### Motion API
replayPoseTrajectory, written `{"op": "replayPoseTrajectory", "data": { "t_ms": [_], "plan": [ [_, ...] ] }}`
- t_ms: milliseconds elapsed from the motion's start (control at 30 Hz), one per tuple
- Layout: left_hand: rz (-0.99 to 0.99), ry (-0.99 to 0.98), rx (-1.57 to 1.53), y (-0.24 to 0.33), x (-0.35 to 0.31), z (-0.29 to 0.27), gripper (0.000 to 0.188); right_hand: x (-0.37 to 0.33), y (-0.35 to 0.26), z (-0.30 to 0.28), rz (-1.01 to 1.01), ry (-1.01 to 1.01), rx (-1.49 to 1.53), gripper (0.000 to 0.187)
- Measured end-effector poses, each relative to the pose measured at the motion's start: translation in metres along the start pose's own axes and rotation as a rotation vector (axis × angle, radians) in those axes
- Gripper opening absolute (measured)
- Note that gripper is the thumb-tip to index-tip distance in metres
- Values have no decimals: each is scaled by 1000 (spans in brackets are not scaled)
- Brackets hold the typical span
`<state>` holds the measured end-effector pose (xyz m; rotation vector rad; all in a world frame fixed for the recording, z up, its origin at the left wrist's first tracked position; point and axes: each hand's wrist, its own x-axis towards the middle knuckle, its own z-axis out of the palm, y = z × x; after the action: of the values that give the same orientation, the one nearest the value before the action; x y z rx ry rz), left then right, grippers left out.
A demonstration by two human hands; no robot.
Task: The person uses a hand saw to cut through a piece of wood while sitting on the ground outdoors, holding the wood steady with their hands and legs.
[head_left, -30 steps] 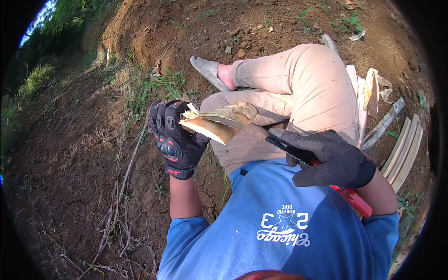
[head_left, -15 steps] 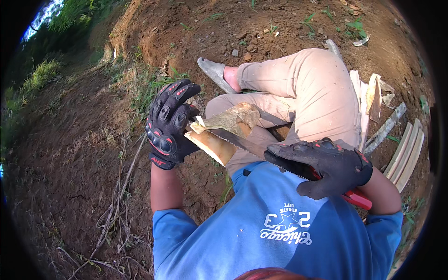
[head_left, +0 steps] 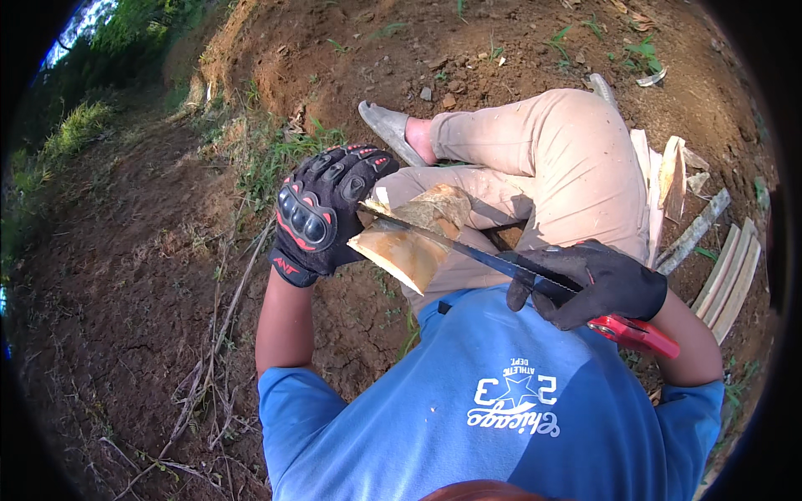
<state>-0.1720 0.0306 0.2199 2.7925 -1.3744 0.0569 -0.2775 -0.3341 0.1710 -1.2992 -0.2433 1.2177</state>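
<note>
A saw with a long toothed blade and a red handle [head_left: 635, 336] lies slantwise across a piece of wood [head_left: 403, 252] in front of me. The wood has a pale, bare face and rough bark on its far part, and rests against my leg. My right hand [head_left: 589, 282], in a black glove, is closed round the blade close to the handle. At the blade's tip, my left hand [head_left: 330, 209], in a black glove with red trim, curls its fingers over the end; its fingertips are partly hidden. A thin pale shaving [head_left: 383, 196] stands up beside the blade.
My bent legs in tan trousers [head_left: 585, 171] stretch over brown soil. To the right lie split wood pieces [head_left: 671, 175], a grey stick [head_left: 693, 230] and several pale curved strips [head_left: 727, 280]. Dry stems [head_left: 221, 334] and grass [head_left: 288, 159] are on the left.
My left hand has moved right and its fingers have closed at the blade's tip. My right hand has curled tighter, and the saw has turned, showing more of its red handle.
</note>
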Motion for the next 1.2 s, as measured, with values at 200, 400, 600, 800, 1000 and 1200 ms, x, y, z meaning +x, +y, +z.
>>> {"op": "replayPoseTrajectory", "data": {
  "t_ms": [200, 400, 600, 800, 1000, 1200],
  "plan": [
    [1, 10, -8, 5, -3, 2, 71, -7, 10, 7, -200, 66, -168, 68],
    [-13, 33, -9, 15, -10, 4, 68, -22, 1, 12, -269, 146, -300, 89],
    [3, 62, -19, 30, -12, 2, 65, -44, -9, 11, -376, 211, -570, 90],
    [-8, 76, -39, 40, -20, -1, 62, -46, -18, -6, -455, 177, -539, 95],
    [-80, 78, -42, 52, -41, -7, 59, -34, -18, -14, -448, 152, -459, 92],
    [-89, 97, -47, 32, -60, -16, 56, -53, 3, -1, -402, 190, -555, 87]
  ]
}}
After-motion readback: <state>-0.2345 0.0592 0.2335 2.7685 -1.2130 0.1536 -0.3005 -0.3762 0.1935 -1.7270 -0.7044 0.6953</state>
